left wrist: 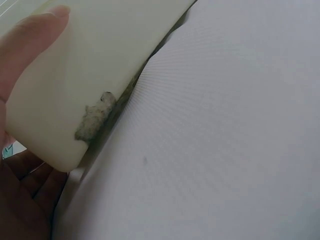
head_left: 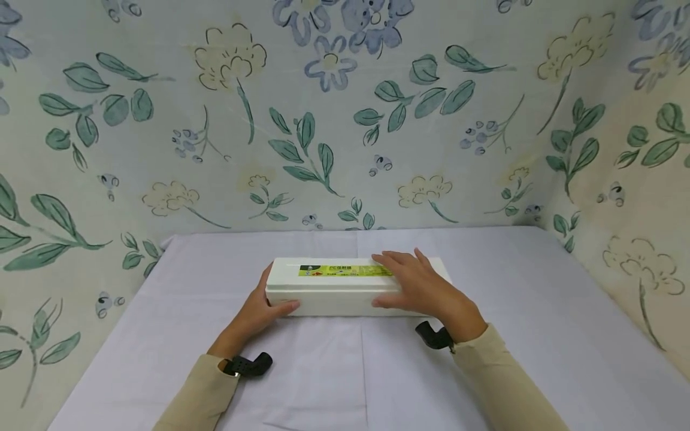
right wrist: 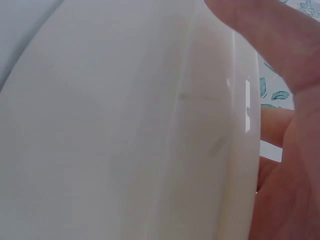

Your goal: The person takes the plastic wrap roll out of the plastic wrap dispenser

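from the head view, a long white box lies on a white cloth, in the middle, with its long side facing the person. only this view shows the yellow and green label on top of the box. the left hand holds the left end, with its thumb on the front and its other fingers round the end. the right hand is spread wide and holds the right part, thumb on the front and fingers over the top. it hides the right end of the label. both arms have tan sleeves and a black wrist piece. behind the table is a wall with flowers and leaves on it.

the left wrist view shows a rough, dark patch low on the box, by the bottom edge, that the other views do not show. the left thumb lies flat on the side, and bent fingers are at the corner. the white cloth fills the rest.

the right wrist view is nearly all box side, with small grey smudges. the right thumb reaches over the shiny edge, its tip cut off by the picture. bent fingers peek out past that edge. how hard the hands squeeze, you cannot tell.
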The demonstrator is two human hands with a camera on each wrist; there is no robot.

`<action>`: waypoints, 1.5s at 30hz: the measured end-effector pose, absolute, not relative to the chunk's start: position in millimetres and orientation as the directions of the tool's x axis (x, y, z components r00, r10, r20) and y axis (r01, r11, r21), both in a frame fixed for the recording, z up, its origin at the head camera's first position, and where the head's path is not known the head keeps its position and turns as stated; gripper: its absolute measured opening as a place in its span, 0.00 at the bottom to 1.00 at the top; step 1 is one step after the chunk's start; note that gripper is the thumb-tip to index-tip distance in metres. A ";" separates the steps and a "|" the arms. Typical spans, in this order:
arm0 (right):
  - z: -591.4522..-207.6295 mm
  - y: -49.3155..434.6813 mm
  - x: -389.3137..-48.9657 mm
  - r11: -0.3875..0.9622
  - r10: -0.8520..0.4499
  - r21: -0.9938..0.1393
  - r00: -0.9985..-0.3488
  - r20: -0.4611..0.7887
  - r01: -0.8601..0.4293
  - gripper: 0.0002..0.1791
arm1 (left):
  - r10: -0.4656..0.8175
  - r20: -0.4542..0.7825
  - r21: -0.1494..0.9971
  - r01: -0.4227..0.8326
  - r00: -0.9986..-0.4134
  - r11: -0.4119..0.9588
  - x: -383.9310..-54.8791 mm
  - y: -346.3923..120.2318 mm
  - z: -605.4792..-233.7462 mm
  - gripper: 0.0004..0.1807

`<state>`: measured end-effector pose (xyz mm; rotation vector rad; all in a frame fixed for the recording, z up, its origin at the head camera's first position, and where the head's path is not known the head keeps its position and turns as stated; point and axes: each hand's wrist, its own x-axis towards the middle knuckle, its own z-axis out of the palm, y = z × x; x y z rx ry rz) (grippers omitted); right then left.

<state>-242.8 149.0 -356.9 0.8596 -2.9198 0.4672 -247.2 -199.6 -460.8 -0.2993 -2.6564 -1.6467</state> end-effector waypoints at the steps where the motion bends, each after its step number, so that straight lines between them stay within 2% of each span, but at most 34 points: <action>1: -357.5 149.1 -242.7 0.796 -0.521 -0.270 -0.841 0.146 -0.541 0.48 | 0.158 0.096 0.888 0.156 -0.983 0.433 -246.3 -199.1 -460.3 0.61; 11: -365.3 150.4 -243.2 0.793 -0.523 -0.253 -0.833 0.181 -0.554 0.48 | 0.168 0.086 0.890 0.151 -0.982 0.431 -224.2 -187.7 -429.9 0.58; 22: -366.9 150.7 -241.0 0.809 -0.504 -0.258 -0.849 0.159 -0.528 0.49 | 0.174 0.106 0.895 0.170 -0.979 0.413 -244.6 -198.0 -463.4 0.61; 29: -365.9 149.2 -241.0 0.815 -0.501 -0.241 -0.850 0.162 -0.526 0.49 | 0.188 0.100 0.882 0.175 -0.977 0.438 -226.1 -187.3 -427.8 0.58; 37: -367.9 148.5 -242.3 0.819 -0.499 -0.232 -0.851 0.165 -0.525 0.47 | 0.164 0.098 0.886 0.161 -0.982 0.434 -245.0 -197.3 -460.7 0.60; 45: -365.6 147.0 -244.4 0.819 -0.509 -0.202 -0.842 0.176 -0.537 0.47 | 0.172 0.121 0.886 0.185 -0.978 0.426 -246.8 -200.1 -461.8 0.61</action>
